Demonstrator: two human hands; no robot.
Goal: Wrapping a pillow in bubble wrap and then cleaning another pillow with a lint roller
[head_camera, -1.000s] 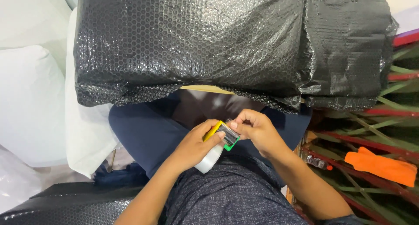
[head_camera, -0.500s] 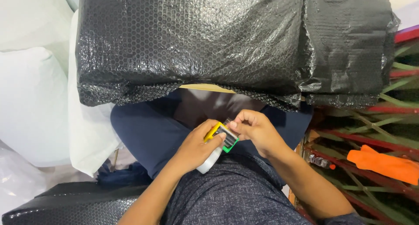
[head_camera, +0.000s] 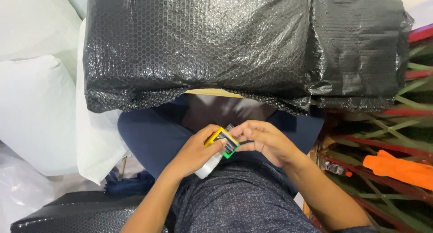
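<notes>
left hand (head_camera: 195, 152) gripped a tape dispenser (head_camera: 219, 147) (yellow-and-green frame, pale roll beneath) over the lap | right hand (head_camera: 266, 142), just beside it, pinched the dispenser's front end with its fingertips | black bubble-wrapped bundle (head_camera: 203, 43) lay just beyond both hands | orange tool (head_camera: 401, 170) well off past the right hand

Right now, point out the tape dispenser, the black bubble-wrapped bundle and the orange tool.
tape dispenser (head_camera: 222, 142), head view, on its yellow-green frame.
black bubble-wrapped bundle (head_camera: 198, 43), head view, on its top face.
orange tool (head_camera: 399, 169), head view, on its body.
</notes>
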